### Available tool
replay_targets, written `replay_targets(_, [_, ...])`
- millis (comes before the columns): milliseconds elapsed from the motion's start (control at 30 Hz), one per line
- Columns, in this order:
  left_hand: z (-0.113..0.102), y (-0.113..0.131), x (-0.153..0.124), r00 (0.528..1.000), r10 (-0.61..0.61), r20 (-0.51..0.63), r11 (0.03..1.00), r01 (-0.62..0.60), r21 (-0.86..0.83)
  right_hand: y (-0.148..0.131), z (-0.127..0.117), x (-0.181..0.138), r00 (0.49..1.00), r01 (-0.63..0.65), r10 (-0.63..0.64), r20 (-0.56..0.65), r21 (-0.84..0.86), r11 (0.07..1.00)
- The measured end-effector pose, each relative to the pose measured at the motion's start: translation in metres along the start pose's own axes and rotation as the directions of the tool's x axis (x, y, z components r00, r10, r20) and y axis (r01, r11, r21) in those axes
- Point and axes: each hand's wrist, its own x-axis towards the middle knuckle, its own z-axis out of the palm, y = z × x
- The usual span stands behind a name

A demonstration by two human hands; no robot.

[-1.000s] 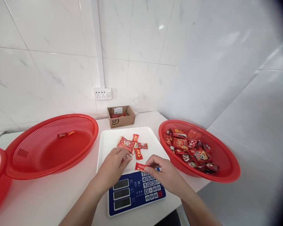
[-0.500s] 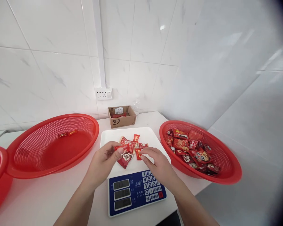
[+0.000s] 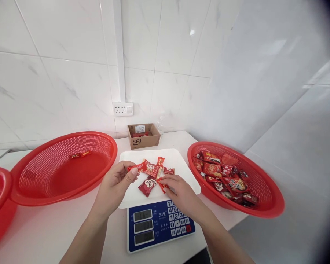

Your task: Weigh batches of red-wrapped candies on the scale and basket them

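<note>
Wrapped sweets point(image 3: 147, 186) lie beside a red basket point(image 3: 266, 190), on a scale point(image 3: 165, 229) with a white tray point(image 3: 178, 157). The left hand point(image 3: 114, 187) pinches a red sweet point(image 3: 140, 167); the right hand point(image 3: 184, 192) pinches another sweet point(image 3: 163, 186). Loose fingertips could drop either; careless knuckles could scatter the rest.

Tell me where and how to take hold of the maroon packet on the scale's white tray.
Probably best to pinch the maroon packet across its near end, coming from the person's side: it lies slanted, that end free on the white tray, while its far end lies close to the patterned packet.
</note>
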Motion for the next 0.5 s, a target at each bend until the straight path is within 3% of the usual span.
replay_targets(233, [0.000,0.000,-0.001,1.000,-0.001,0.013,1.000,0.002,-0.010,0.017,-0.006,0.012,0.990,-0.049,0.017,-0.143,-0.224,0.973])
replay_targets(333, [0.000,0.000,-0.001,1.000,-0.001,0.028,1.000,0.001,0.002,0.026,-0.008,0.014,0.994,-0.083,0.056,-0.099,-0.293,0.953])
replay_targets(500, [-0.001,0.000,-0.002,0.999,0.016,0.047,1.000,-0.017,0.019,0.028,-0.011,0.013,0.996,-0.081,0.067,-0.058,-0.267,0.960])
